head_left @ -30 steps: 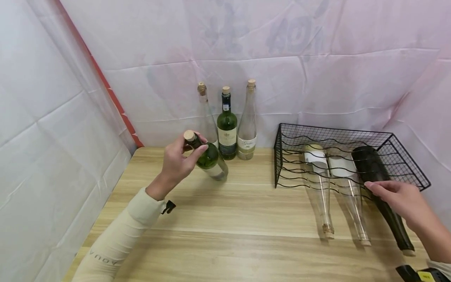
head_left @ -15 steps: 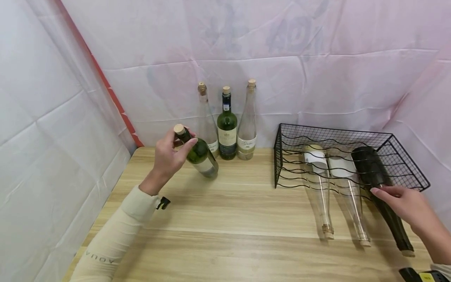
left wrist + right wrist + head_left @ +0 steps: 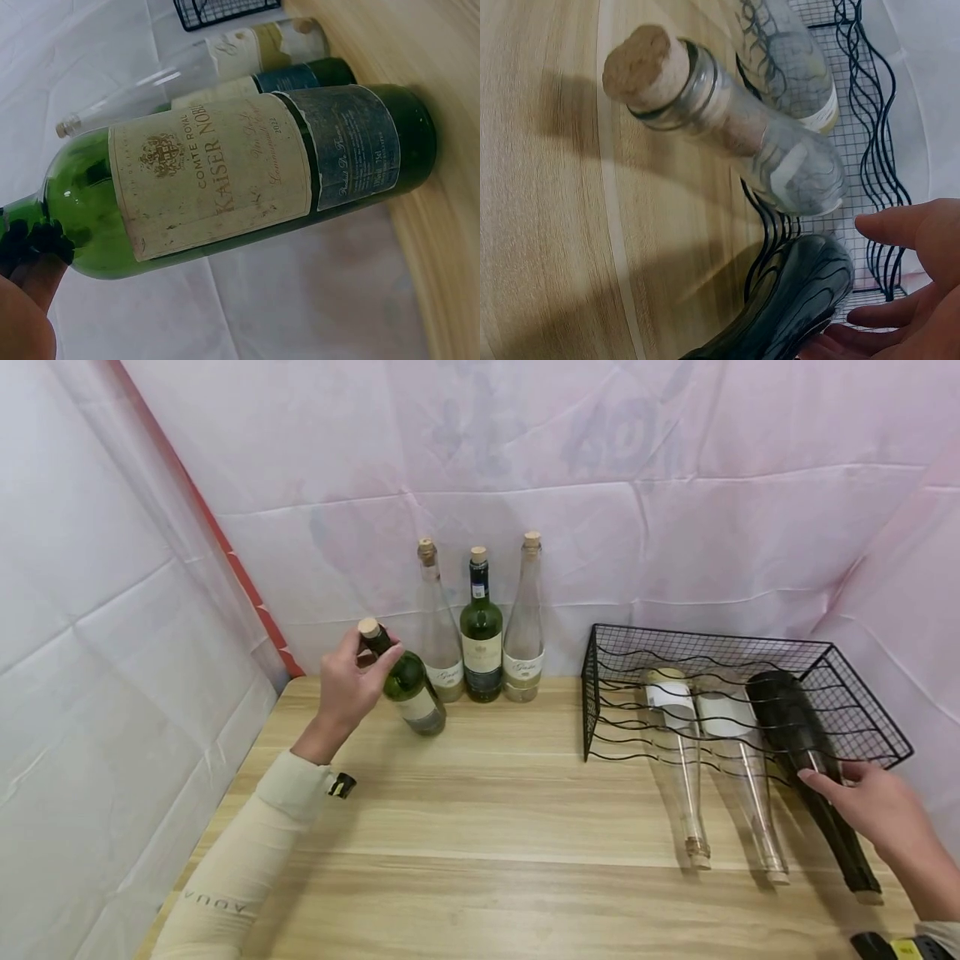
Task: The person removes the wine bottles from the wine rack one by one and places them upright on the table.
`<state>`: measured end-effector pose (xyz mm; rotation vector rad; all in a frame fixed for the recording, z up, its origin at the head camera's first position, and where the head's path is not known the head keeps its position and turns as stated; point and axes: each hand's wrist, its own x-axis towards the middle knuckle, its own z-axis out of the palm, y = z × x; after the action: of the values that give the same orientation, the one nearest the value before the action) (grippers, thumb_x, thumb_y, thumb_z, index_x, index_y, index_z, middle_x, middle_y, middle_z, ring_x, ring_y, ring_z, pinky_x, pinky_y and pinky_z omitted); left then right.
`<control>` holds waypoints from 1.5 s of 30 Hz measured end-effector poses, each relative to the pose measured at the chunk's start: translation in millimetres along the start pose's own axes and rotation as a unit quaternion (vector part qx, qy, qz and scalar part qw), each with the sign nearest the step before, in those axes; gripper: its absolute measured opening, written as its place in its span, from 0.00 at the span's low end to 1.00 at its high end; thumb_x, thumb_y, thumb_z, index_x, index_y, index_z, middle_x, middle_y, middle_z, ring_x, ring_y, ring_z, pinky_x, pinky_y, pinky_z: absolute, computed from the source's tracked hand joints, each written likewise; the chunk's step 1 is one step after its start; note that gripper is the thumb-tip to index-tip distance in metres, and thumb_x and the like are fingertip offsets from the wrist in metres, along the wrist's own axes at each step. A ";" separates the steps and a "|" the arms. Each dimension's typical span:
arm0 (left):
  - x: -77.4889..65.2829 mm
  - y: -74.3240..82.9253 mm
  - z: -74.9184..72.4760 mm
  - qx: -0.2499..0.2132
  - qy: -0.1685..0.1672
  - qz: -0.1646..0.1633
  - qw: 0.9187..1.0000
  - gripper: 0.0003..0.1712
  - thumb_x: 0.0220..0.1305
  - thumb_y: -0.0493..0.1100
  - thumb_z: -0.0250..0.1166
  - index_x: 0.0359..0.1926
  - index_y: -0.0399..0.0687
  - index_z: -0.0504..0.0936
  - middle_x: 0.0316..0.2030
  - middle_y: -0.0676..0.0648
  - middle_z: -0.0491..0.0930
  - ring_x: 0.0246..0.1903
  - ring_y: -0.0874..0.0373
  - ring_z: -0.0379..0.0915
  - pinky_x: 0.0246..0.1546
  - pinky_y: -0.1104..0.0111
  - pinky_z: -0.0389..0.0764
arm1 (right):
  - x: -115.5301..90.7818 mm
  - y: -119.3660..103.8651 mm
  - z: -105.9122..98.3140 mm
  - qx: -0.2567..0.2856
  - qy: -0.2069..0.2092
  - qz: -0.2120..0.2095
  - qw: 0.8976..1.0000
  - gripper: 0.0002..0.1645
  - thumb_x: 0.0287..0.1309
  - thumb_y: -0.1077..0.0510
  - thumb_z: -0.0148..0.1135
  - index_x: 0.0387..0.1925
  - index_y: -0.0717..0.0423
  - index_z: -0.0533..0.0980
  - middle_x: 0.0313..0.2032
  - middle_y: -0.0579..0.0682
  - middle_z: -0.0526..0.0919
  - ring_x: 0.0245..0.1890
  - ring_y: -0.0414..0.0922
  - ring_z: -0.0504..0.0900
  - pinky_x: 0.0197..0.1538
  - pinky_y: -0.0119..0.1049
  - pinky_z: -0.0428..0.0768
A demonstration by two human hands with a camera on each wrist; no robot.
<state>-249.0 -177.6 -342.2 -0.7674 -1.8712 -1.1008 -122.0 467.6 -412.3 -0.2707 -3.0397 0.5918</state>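
Observation:
My left hand (image 3: 347, 683) grips the neck of a corked green wine bottle (image 3: 417, 703), thumb on the near side. The bottle leans with its top to the left; its base is at the tabletop, but I cannot tell whether it touches. Its cream and dark label (image 3: 217, 169) faces the left wrist camera. Over at the right, my right hand (image 3: 879, 806) is at a dark bottle (image 3: 783, 714) lying in a black wire rack (image 3: 592, 693). In the right wrist view, the thumb stands apart from this bottle and the loosely extended fingers are beside it.
Behind the held bottle stand a clear bottle (image 3: 442, 643), another green bottle (image 3: 482, 647) and a second clear bottle (image 3: 522, 639), all corked. Two clear bottles, one on the left (image 3: 686, 777) and one beside it (image 3: 752, 793), lie in the rack, necks toward me. White sheets (image 3: 300, 460) border the table (image 3: 480, 827).
The left hand has moved left and slightly back with the green bottle, away from the standing bottles. My right hand has shifted slightly right and down along the dark bottle.

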 end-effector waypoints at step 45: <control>37.1 -71.2 0.7 0.072 -0.030 -0.086 0.993 0.21 0.60 0.49 0.67 0.46 0.38 0.76 0.35 0.42 0.83 0.35 0.55 0.79 0.35 0.62 0.84 | 20.2 8.5 13.2 -0.033 0.032 0.094 0.995 0.37 0.51 0.28 0.60 0.10 0.53 0.64 0.13 0.47 0.64 0.17 0.47 0.64 0.18 0.39 0.66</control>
<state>-324.7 -204.3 -338.6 -0.5721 -2.0727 -1.0437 -141.4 474.0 -427.7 -0.5717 -2.9966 0.4806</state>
